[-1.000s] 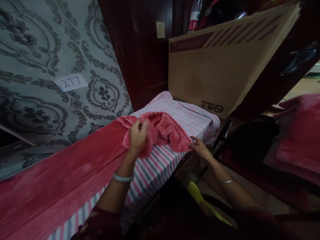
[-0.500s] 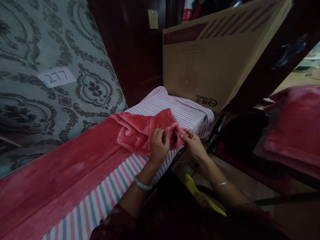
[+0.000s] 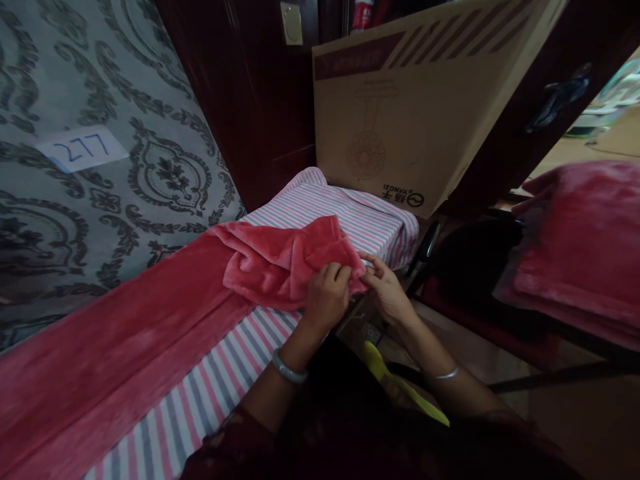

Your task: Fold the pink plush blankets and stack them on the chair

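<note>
A long piece of plush red-pink fabric (image 3: 165, 300) stretches from the lower left to the middle, its near end bunched into folds. My left hand (image 3: 329, 293) is closed on the edge of that bunched end, knuckles up. Just to its right, my right hand (image 3: 387, 287) pinches the fabric's corner between thumb and fingers. The two hands are close together, and the fingertips are partly hidden by cloth. Underneath lies a striped pink, grey and white cloth (image 3: 220, 380) over a long narrow surface.
A big cardboard box (image 3: 400, 120) stands behind the striped surface's far end. Folded pink plush fabric (image 3: 575, 260) rests on a dark chair at right. Patterned wallpaper (image 3: 165, 167) with a paper marked 277 (image 3: 83, 148) borders the left. Something yellow (image 3: 400, 387) is below my right arm.
My left hand has moved right along the fabric edge, nearer my right hand. The bunched end looks flatter at its edge. The camera view has shifted slightly.
</note>
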The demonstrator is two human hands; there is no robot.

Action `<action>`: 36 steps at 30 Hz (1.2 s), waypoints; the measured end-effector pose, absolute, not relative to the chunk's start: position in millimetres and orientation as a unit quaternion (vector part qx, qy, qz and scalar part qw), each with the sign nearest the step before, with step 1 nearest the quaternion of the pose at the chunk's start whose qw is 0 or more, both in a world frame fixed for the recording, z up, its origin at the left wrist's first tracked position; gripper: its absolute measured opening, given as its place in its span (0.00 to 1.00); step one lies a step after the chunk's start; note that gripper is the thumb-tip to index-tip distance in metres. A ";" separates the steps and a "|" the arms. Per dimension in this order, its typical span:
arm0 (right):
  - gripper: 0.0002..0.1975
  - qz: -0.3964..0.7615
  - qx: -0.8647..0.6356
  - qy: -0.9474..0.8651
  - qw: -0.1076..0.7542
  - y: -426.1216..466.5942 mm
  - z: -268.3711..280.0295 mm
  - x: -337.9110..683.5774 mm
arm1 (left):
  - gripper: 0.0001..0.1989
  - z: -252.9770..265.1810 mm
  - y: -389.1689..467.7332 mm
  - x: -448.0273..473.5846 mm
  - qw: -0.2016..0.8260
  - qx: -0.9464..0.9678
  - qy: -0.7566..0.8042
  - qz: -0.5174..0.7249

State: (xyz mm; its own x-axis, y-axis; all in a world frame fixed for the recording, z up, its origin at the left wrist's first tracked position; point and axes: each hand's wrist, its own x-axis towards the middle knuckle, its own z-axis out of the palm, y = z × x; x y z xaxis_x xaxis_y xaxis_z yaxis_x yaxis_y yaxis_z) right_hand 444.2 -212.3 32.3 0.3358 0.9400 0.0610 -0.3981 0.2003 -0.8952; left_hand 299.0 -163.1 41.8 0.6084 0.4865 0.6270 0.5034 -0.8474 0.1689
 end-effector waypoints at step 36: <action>0.35 0.404 -0.635 -0.419 0.507 -54.6 52.0 487.6 | 0.15 14.3 -187.2 282.1 0.028 -0.900 -0.261 -0.348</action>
